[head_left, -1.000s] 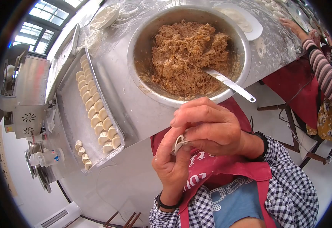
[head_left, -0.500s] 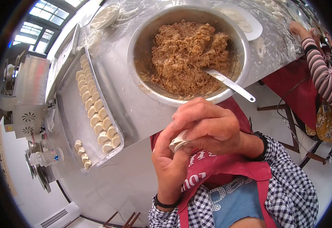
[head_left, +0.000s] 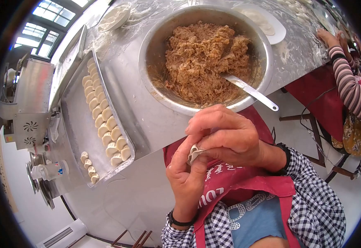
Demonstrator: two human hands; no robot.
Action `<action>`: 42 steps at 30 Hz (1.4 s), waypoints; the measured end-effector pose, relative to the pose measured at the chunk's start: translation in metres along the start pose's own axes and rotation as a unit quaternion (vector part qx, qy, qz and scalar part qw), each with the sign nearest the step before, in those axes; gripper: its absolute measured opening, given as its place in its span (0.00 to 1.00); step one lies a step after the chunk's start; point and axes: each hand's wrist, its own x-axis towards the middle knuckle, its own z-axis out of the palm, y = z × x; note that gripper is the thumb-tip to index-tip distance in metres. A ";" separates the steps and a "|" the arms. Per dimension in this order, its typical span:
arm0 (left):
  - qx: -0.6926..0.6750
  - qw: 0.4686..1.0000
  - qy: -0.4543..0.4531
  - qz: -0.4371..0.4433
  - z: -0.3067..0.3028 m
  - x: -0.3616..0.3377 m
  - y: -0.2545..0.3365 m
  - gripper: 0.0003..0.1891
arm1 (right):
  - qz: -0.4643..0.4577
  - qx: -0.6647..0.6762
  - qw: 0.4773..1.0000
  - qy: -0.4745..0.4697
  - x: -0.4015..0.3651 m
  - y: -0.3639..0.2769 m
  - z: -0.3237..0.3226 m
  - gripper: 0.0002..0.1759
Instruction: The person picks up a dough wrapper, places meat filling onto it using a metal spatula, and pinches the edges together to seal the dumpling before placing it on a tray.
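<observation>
My left hand [head_left: 184, 177] and my right hand [head_left: 230, 134] meet in front of the red apron, both pinching one small dumpling [head_left: 195, 153]. The dumpling's pale edge shows folds between the thumbs and fingers. Just beyond my hands stands a large metal bowl [head_left: 147, 78] of brown filling [head_left: 205, 58], with a spoon [head_left: 250, 91] resting in it, its handle over the near right rim. To the left, a metal tray [head_left: 79, 136] holds rows of dumplings [head_left: 102, 118] along its right side and several smaller folded ones [head_left: 90, 168] near its front left corner.
A white plate with flat wrappers [head_left: 263, 22] lies right of the bowl. A floury dish [head_left: 114, 17] is at the back left. At the right, another person's hand [head_left: 327, 38] rests on the floured table. A machine [head_left: 31, 103] stands at the far left.
The dumpling's edge has turned and shows more folds between my fingers. My right fingers have shifted slightly. The other person's hand and arm at the right have moved a little.
</observation>
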 end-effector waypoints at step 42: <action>-0.062 0.998 -0.007 -0.024 0.004 0.005 -0.001 0.21 | 0.041 0.051 0.998 -0.005 -0.004 0.004 0.002 0.10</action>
